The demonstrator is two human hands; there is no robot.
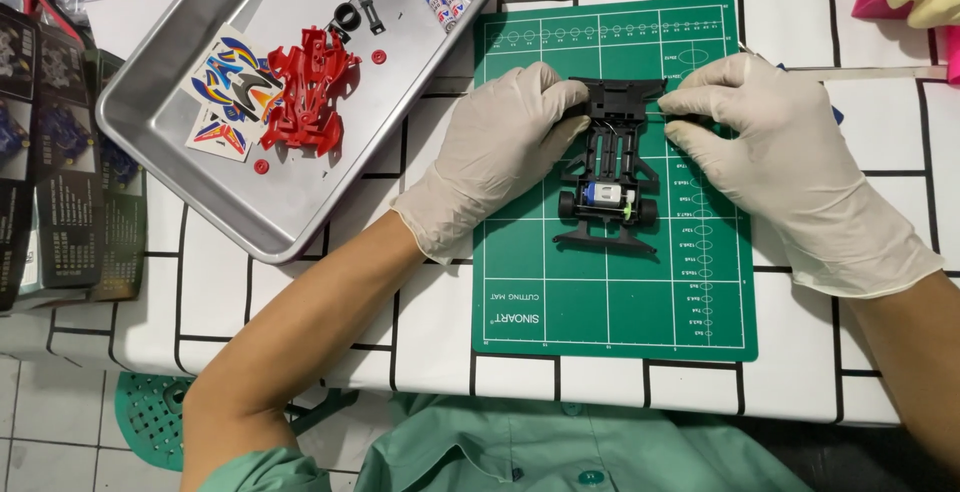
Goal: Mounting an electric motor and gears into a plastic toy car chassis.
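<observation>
On the green cutting mat point(610, 302), gloved left hand point(500, 152) and right hand point(770, 152) pinch the far end of a light, fragile black plastic toy-car chassis point(610, 167), best gripped by its stiff frame.

a counter point(300, 292) under a white cloth with black grid lines carries a green cutting mat point(610, 292), a shallow metal tray point(160, 152) and dark printed boxes point(60, 172).
</observation>
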